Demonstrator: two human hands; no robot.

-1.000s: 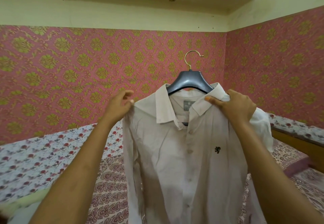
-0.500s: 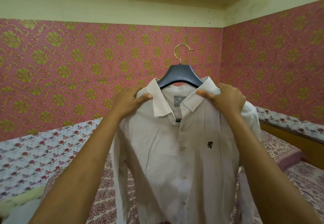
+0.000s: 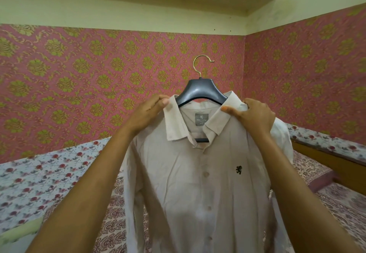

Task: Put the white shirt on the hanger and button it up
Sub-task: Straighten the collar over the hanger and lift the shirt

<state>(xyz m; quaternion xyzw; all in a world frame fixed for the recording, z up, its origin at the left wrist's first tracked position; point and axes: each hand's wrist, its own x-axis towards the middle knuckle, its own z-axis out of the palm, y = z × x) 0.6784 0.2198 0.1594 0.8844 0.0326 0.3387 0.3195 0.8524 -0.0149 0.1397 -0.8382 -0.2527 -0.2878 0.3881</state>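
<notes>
Both hands pinch the collar: left hand point(image 3: 147, 112), right hand point(image 3: 252, 114). The shirt point(image 3: 198, 183) looks light and soft; hold it at the hanger point(image 3: 200, 92) between them.

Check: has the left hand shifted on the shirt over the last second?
Yes. The left hand moved inward along the white shirt, from the shoulder seam to the collar edge, closer to the dark hanger. Its grip now pinches the collar.

White shirt point(image 3: 198, 183) on dark hanger point(image 3: 200, 91), left hand point(image 3: 147, 112) and right hand point(image 3: 255, 114) pinching its collar
</notes>
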